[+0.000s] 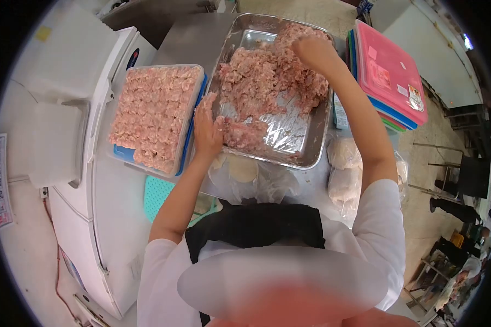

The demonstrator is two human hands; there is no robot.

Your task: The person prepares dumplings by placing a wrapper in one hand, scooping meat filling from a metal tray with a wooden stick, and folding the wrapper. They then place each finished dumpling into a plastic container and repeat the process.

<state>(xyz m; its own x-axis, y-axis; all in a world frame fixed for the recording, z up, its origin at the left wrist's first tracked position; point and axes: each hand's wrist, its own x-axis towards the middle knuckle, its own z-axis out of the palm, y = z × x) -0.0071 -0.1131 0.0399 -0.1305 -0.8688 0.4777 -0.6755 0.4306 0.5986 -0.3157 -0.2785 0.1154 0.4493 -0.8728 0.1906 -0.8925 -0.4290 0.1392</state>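
Note:
A large metal tray (312,158) holds a heap of ground meat (251,71), with bare metal showing at its lower right. My right hand (312,53) is closed in the meat near the tray's upper right; what its fingers hold is hidden. At the tray's left rim is my left hand (207,128), upright, with some meat on its fingers. Just left of that hand, a shallow blue-edged container (197,101) carries rows of small meat portions (155,103), with a bit of blue base bare at its lower left.
Stacked pink, blue and green lids (393,76) stand at the right. Bagged pale items (345,171) lie below them. Clear plastic with a round pale stack (243,169) sits below the tray. A turquoise basket (157,197) is at lower left. People are at the far right.

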